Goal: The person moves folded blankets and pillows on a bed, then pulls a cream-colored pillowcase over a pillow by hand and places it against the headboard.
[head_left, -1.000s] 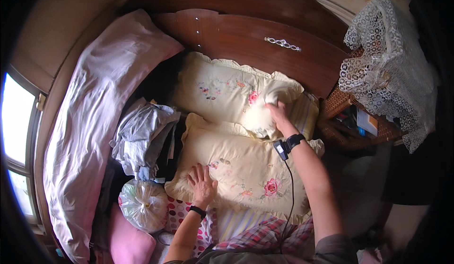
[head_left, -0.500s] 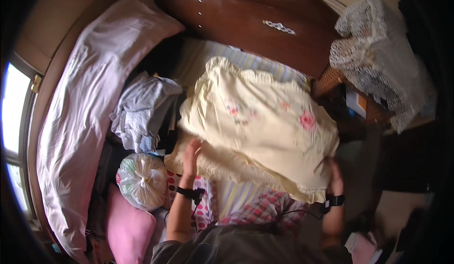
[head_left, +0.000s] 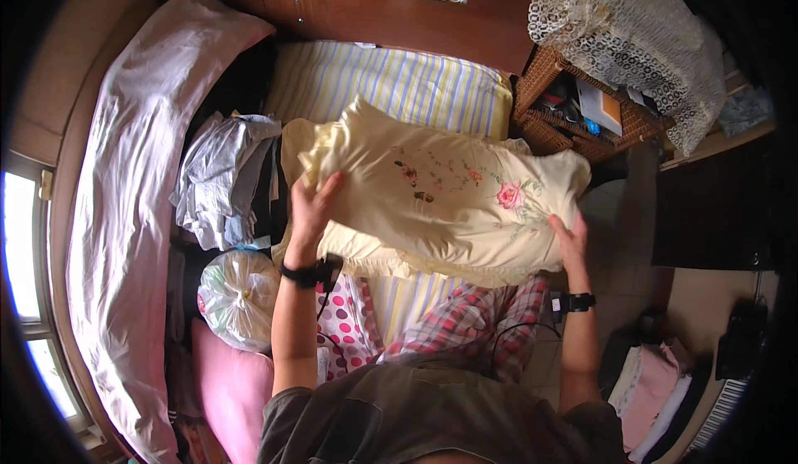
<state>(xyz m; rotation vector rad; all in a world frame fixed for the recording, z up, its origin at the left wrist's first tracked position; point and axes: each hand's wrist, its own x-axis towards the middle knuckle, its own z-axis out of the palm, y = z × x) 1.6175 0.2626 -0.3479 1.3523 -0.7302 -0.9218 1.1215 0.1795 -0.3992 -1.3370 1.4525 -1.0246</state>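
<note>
Between my two hands is a cream pillow [head_left: 440, 206] with a ruffled edge and pink embroidered flowers, its cover creased. My left hand [head_left: 312, 208] grips its left end, thumb on top and the other fingers hidden under the fabric. At the right end, my right hand [head_left: 570, 239] is closed on the near corner, thumb on top. A second cream ruffled piece [head_left: 366, 252] shows beneath the pillow along its near and left sides; most of it is hidden. Under both lies a striped yellow, white and blue sheet [head_left: 391, 81] on the bed.
Left of the pillow are folded grey clothes [head_left: 220, 173], a tied plastic bag [head_left: 241, 298] and a pink pillow [head_left: 233, 372]. A pale pink cloth [head_left: 137, 214] drapes along the far left. A wooden headboard [head_left: 366, 7] stands behind; a wicker shelf [head_left: 540, 90] with lace cloth [head_left: 623, 40] is back right.
Both hands have moved up the view and now grip the pillow's ends. The pillow's near edge has shifted away from me, its left end bunched and raised. The whole view has shifted.
</note>
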